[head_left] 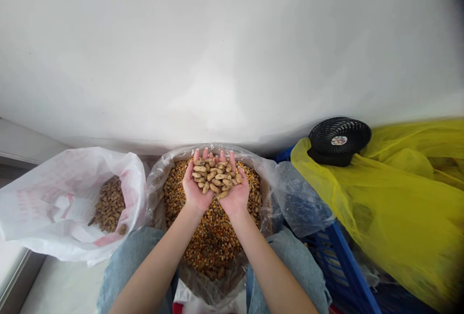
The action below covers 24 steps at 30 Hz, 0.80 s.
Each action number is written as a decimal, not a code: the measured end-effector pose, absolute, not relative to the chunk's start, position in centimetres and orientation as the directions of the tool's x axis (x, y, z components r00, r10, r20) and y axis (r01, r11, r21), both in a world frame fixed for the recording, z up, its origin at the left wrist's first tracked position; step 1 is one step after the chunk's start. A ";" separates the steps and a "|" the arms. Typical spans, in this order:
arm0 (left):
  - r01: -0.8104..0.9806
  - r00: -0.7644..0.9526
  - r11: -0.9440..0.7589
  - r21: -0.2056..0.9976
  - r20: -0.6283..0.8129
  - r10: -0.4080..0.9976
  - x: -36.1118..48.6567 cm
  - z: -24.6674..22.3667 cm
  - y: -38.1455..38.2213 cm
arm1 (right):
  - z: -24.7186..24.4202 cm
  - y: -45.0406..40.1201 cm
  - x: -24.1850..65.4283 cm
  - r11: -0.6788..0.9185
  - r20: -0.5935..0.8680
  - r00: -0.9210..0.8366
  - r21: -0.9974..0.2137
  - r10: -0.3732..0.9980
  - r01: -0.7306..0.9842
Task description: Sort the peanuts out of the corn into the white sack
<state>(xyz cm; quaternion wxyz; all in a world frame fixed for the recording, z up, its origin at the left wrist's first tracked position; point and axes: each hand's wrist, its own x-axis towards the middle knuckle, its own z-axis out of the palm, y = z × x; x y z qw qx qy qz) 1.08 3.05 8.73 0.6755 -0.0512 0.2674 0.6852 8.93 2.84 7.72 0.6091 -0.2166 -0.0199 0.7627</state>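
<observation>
Side by side and palms up, my left hand [195, 195] and my right hand [235, 198] form a cup. A heap of unshelled peanuts [213, 173] rests across both palms, with the fingers curled up around its far side. Beneath the hands is a clear plastic bag [266, 169], its mouth wide, full of mixed corn kernels [213, 241] in yellow and reddish tones. Some peanuts also lie among the kernels. To the left, a white plastic bag [32, 198] gapes open with more peanuts [110, 205] in it.
On the right, yellow netting [395, 198] drapes over a blue plastic crate [344, 265]. A small black fan [339, 140] lies on the netting against the white wall [224, 52]. My knees, in light blue jeans [295, 261], flank the corn bag.
</observation>
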 end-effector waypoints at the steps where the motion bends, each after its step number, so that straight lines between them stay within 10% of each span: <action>1: -0.954 -0.080 0.054 0.293 -0.426 0.901 1.1 8.7 3.0 | 7.7 2.8 8.9 -0.250 -0.309 -0.156 -0.290 0.938 -0.924; 24: -0.938 -0.130 0.037 0.345 -0.447 0.885 1.7 8.5 2.8 | 7.8 3.1 9.0 -0.179 -0.353 -0.056 -0.327 0.934 -0.928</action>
